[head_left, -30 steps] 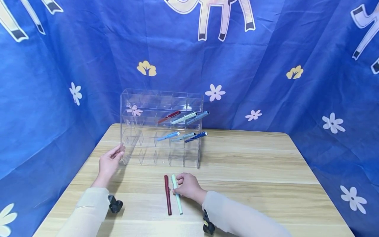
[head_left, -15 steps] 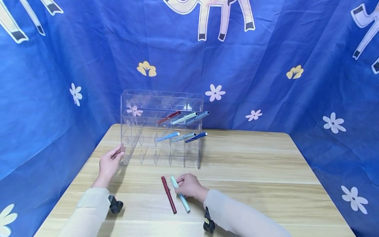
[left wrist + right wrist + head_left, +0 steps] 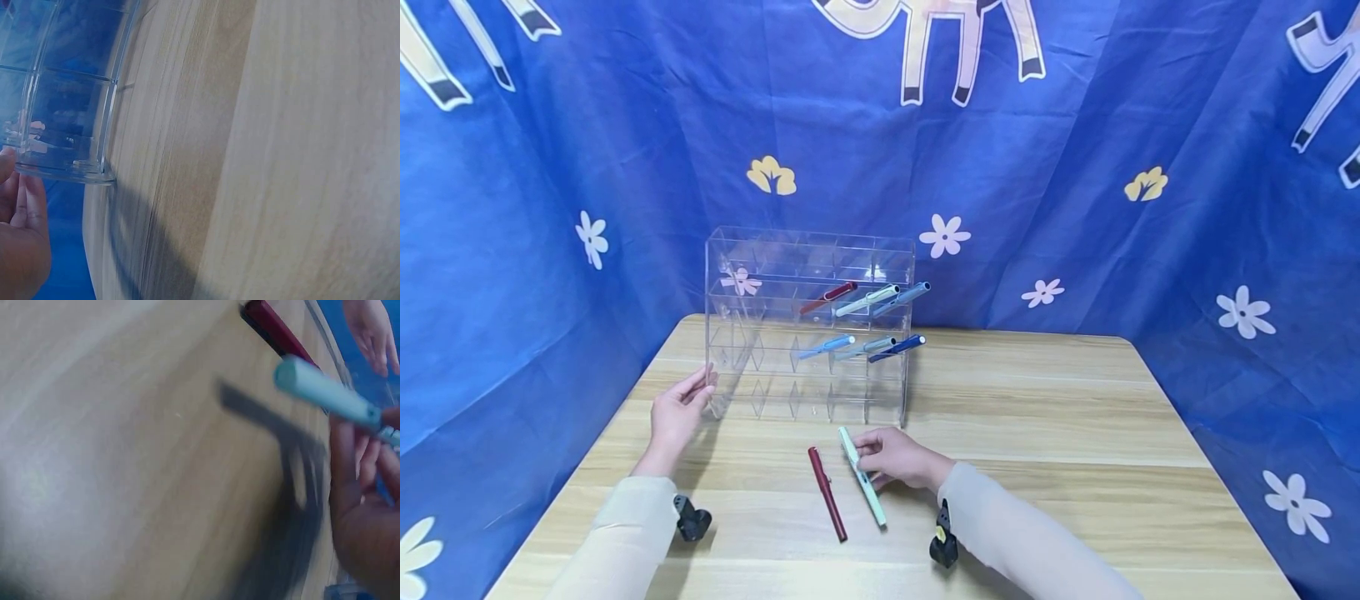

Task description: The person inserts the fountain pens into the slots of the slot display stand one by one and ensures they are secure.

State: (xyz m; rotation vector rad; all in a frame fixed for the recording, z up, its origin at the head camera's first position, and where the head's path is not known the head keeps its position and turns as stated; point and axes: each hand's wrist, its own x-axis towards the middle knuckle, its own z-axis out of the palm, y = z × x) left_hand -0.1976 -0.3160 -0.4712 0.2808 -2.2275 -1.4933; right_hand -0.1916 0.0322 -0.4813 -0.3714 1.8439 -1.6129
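My right hand pinches a mint-green pen between thumb and fingers. In the right wrist view that pen is held above the table, its shadow apart from it. A dark red pen lies on the table just left of it. My left hand holds the left side panel of a clear acrylic pen rack near its bottom. The left wrist view shows the thumb and fingers of this hand at the edge of the rack, partly cut off by the frame.
Several pens rest slanted in the rack's right compartments: a red pen, a pale green pen and a dark blue pen among them. The wooden table ends at a blue patterned curtain.
My right hand has lifted the mint-green pen and moved it slightly right and away from me. The red pen on the table has turned a little. My left hand stays on the rack.
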